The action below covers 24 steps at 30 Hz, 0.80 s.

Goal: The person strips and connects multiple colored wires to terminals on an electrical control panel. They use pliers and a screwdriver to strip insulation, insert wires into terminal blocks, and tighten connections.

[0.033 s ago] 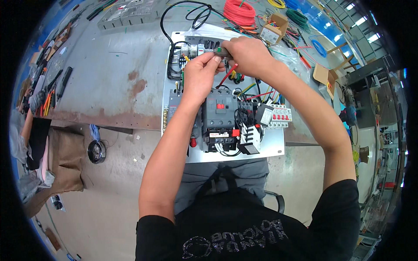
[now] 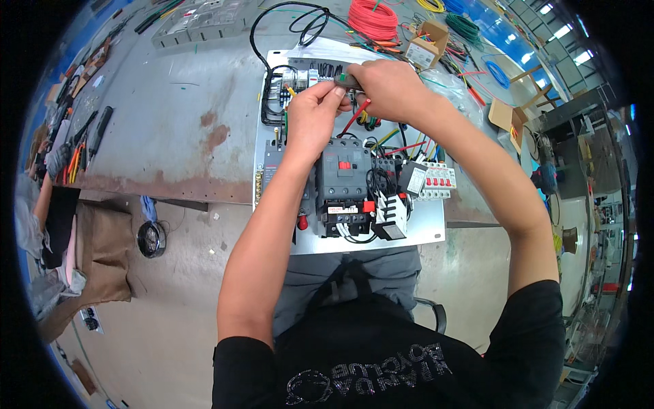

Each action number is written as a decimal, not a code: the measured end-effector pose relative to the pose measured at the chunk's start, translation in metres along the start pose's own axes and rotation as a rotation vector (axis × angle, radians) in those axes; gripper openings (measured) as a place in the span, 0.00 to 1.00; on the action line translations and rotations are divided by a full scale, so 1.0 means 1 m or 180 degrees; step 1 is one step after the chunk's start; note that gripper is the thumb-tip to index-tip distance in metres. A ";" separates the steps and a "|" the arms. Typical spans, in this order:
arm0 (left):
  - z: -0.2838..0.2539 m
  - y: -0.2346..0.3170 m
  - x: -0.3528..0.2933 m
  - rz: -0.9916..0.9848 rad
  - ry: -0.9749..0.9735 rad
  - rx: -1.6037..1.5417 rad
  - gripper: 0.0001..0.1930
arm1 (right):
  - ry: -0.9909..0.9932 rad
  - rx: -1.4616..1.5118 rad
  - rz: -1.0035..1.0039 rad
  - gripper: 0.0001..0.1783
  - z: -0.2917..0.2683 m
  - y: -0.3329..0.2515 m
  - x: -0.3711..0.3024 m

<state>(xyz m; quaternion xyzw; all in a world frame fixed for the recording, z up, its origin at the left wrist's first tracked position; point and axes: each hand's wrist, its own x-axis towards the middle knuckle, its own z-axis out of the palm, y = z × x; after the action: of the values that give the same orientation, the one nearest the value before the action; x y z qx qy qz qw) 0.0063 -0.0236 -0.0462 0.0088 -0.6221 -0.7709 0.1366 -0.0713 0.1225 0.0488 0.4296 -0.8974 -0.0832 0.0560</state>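
My left hand point(image 2: 315, 112) is closed in a pinch over the far part of a white metal mounting plate point(image 2: 426, 228); what lies between its fingertips is too small to make out. Against those fingertips is a dark hand tool point(image 2: 348, 81) with a green spot, gripped by my closed right hand point(image 2: 388, 85), which hides most of it. A thick red wire point(image 2: 355, 117) rises just below the right hand. Nearer me on the plate sit a dark grey circuit breaker point(image 2: 344, 174) with a red switch and a row of small white breakers point(image 2: 439, 178) with red levers.
The plate overhangs the front edge of a grey metal worktable point(image 2: 157, 136). Beyond it lie a coil of red wire point(image 2: 373, 20), an open cardboard box point(image 2: 428, 44) and a black cable point(image 2: 255, 37). Several hand tools point(image 2: 85, 146) lie at the left.
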 end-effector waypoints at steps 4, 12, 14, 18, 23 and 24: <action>0.000 0.005 0.003 0.0072 0.0067 0.0303 0.10 | -0.0906 0.0238 0.0330 0.34 -0.052 -0.019 -0.011; -0.013 -0.022 0.018 0.0926 0.0241 0.0698 0.09 | -0.1620 0.0575 0.0628 0.47 -0.082 -0.051 0.024; -0.010 -0.018 0.011 0.0667 0.0170 0.0819 0.09 | -0.1690 0.0588 0.0746 0.38 -0.080 -0.049 0.021; 0.004 0.004 0.003 0.0174 0.0210 0.0534 0.11 | -0.1528 0.0915 0.0331 0.33 -0.060 -0.008 0.013; 0.003 0.000 0.004 0.0117 0.0246 0.0324 0.11 | -0.0116 -0.0027 0.0331 0.22 -0.021 -0.017 -0.004; 0.003 0.000 0.004 0.0139 0.0277 0.0344 0.12 | 0.0109 -0.0164 0.0303 0.20 -0.017 -0.021 -0.006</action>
<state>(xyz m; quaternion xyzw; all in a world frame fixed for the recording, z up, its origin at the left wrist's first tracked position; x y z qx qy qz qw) 0.0021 -0.0212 -0.0448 0.0361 -0.6563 -0.7319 0.1796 -0.0489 0.1128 0.0608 0.3863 -0.9133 -0.0962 0.0863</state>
